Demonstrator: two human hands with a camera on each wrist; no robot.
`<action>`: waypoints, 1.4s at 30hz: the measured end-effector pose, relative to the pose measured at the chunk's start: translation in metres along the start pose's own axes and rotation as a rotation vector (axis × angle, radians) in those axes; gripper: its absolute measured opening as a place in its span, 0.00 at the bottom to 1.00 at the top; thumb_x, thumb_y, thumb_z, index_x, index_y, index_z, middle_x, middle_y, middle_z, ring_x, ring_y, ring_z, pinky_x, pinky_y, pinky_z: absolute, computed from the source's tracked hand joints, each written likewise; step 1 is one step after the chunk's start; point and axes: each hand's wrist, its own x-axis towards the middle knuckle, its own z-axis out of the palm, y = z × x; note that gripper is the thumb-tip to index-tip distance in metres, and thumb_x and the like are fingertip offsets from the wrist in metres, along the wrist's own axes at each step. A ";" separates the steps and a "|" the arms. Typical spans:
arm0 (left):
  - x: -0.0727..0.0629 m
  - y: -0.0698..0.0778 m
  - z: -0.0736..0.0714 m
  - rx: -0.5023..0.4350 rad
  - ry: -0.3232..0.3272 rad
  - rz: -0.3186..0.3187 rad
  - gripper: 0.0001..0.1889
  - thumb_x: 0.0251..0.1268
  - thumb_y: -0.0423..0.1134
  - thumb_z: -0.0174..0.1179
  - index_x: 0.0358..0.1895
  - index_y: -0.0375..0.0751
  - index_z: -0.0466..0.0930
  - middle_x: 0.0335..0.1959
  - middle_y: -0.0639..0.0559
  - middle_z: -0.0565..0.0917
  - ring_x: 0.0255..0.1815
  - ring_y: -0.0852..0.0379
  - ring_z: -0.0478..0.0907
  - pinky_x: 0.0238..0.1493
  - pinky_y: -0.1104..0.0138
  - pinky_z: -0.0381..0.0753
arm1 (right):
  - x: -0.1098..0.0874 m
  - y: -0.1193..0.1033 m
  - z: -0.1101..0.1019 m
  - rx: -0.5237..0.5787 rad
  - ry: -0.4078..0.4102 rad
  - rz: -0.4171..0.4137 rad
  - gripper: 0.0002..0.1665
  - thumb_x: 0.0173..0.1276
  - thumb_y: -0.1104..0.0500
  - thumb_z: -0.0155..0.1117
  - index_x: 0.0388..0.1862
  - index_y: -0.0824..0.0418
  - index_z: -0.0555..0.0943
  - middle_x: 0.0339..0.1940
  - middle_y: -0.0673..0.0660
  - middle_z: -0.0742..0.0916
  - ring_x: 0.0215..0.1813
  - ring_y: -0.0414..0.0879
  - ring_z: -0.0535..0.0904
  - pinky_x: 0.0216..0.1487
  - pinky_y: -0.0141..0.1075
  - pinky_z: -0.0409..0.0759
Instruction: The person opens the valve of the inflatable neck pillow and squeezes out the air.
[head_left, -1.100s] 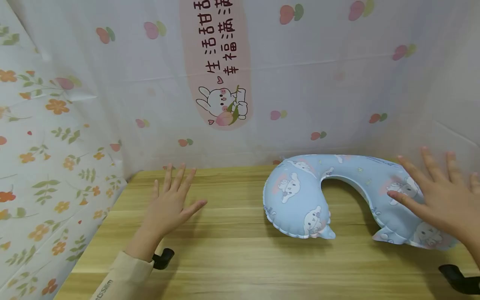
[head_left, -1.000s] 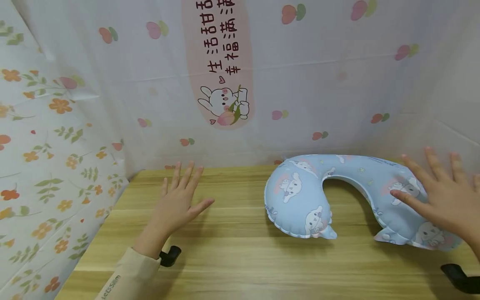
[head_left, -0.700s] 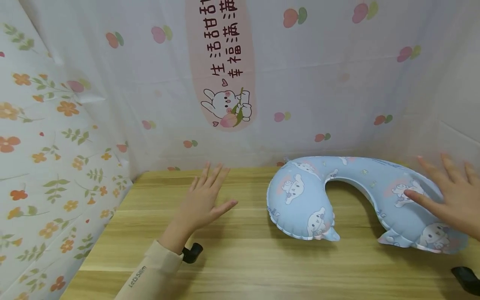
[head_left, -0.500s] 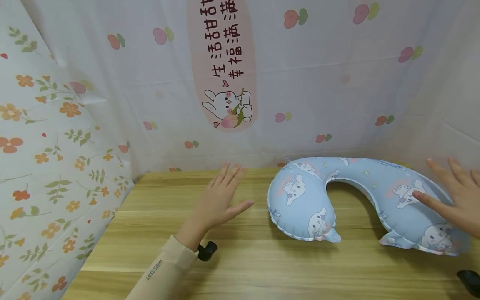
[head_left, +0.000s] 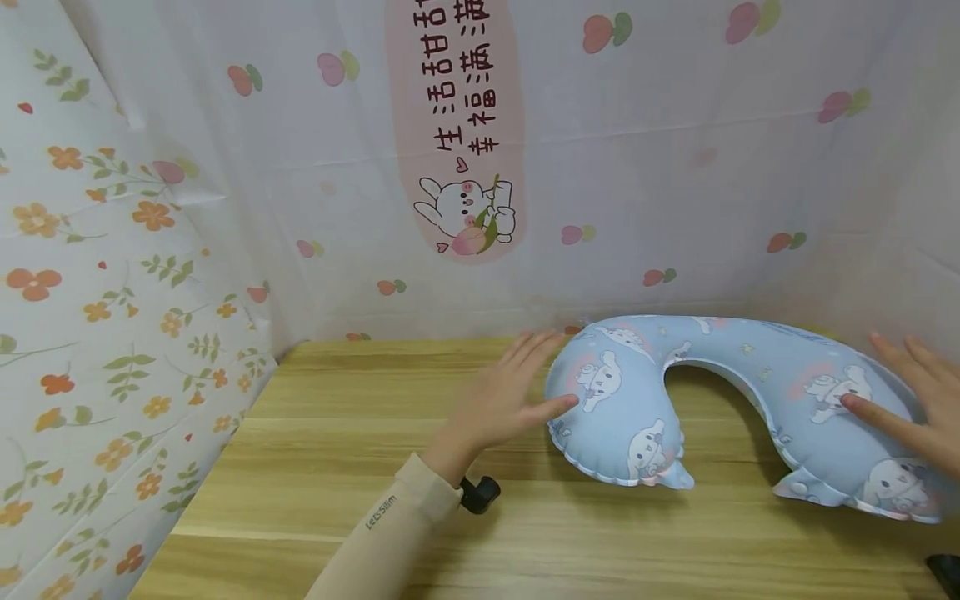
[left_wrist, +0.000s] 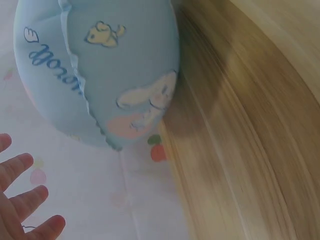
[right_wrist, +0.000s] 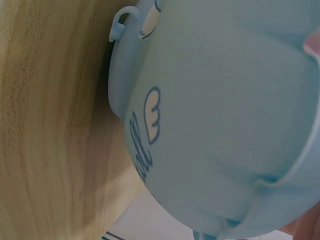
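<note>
A light-blue inflated U-shaped neck pillow (head_left: 701,342), printed with white puppy-like characters, lies at the right of the wooden table, its opening toward me. My left hand (head_left: 498,400) is just left of its left arm, fingers straight and thumb spread. In the left wrist view, straight fingers (left_wrist: 30,202) show apart from the pillow (left_wrist: 120,65). My right hand (head_left: 926,408) overlaps the pillow's right arm in the head view, fingers extended, partly cut off by the frame edge. The right wrist view is filled by the pillow (right_wrist: 225,100), with a small valve (right_wrist: 118,31) low on its side.
A white curtain (head_left: 337,192) with fruit prints and a rabbit picture hangs behind the table (head_left: 345,400). A flowered cloth (head_left: 127,333) hangs along the left. Black wrist mounts (head_left: 480,494) stick out beside the wrists.
My left hand has moved right across the table to the pillow's left side. My right hand has shifted slightly right and turned inward. The view has swung slightly left; the pillow keeps its place.
</note>
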 end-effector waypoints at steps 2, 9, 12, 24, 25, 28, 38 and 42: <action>0.006 0.002 0.003 -0.028 0.009 0.012 0.40 0.69 0.68 0.48 0.80 0.61 0.48 0.80 0.58 0.56 0.82 0.50 0.49 0.75 0.46 0.61 | 0.001 0.000 0.000 0.010 -0.005 0.006 0.59 0.68 0.38 0.57 0.82 0.57 0.34 0.77 0.77 0.37 0.77 0.76 0.30 0.71 0.71 0.25; 0.019 0.007 0.014 -0.128 -0.025 -0.003 0.41 0.67 0.65 0.54 0.79 0.54 0.53 0.80 0.57 0.58 0.81 0.54 0.53 0.76 0.49 0.60 | 0.005 0.006 0.007 0.102 -0.029 -0.069 0.59 0.70 0.41 0.58 0.81 0.62 0.35 0.79 0.74 0.38 0.78 0.72 0.27 0.73 0.63 0.18; 0.021 0.008 0.018 -0.127 -0.043 -0.002 0.41 0.68 0.63 0.55 0.79 0.53 0.54 0.79 0.55 0.59 0.80 0.54 0.54 0.76 0.50 0.62 | 0.006 0.005 0.009 0.113 -0.039 -0.091 0.58 0.70 0.42 0.59 0.81 0.64 0.36 0.79 0.74 0.39 0.79 0.72 0.27 0.73 0.63 0.19; 0.017 0.010 0.025 -0.147 -0.086 0.025 0.39 0.69 0.61 0.55 0.79 0.53 0.55 0.81 0.56 0.54 0.82 0.53 0.51 0.78 0.53 0.58 | 0.004 -0.008 0.002 0.118 -0.115 -0.090 0.53 0.72 0.42 0.58 0.82 0.60 0.42 0.77 0.80 0.46 0.73 0.85 0.39 0.64 0.80 0.35; 0.016 0.010 0.024 -0.149 -0.086 0.025 0.39 0.69 0.61 0.54 0.79 0.53 0.55 0.81 0.57 0.53 0.82 0.53 0.52 0.78 0.53 0.58 | 0.004 -0.008 0.002 0.127 -0.112 -0.097 0.53 0.72 0.43 0.58 0.82 0.60 0.42 0.77 0.80 0.46 0.73 0.85 0.39 0.63 0.80 0.35; 0.014 0.010 0.023 -0.148 -0.092 0.027 0.39 0.69 0.62 0.54 0.78 0.54 0.55 0.81 0.57 0.53 0.82 0.53 0.51 0.78 0.52 0.58 | 0.003 -0.009 0.003 0.138 -0.109 -0.118 0.51 0.72 0.45 0.58 0.82 0.61 0.43 0.77 0.80 0.47 0.74 0.84 0.38 0.65 0.79 0.33; -0.002 0.005 0.013 -0.122 -0.083 0.009 0.39 0.68 0.63 0.54 0.78 0.53 0.56 0.81 0.55 0.55 0.81 0.52 0.54 0.77 0.52 0.60 | 0.006 -0.028 0.009 0.165 -0.116 -0.130 0.53 0.71 0.45 0.60 0.82 0.59 0.43 0.78 0.79 0.48 0.76 0.80 0.38 0.67 0.77 0.32; -0.010 0.001 0.010 -0.145 -0.085 -0.015 0.39 0.68 0.62 0.55 0.78 0.53 0.56 0.81 0.55 0.55 0.81 0.52 0.54 0.77 0.51 0.60 | 0.007 -0.038 0.010 0.160 -0.118 -0.159 0.53 0.70 0.45 0.61 0.82 0.59 0.44 0.78 0.78 0.50 0.77 0.79 0.39 0.68 0.76 0.31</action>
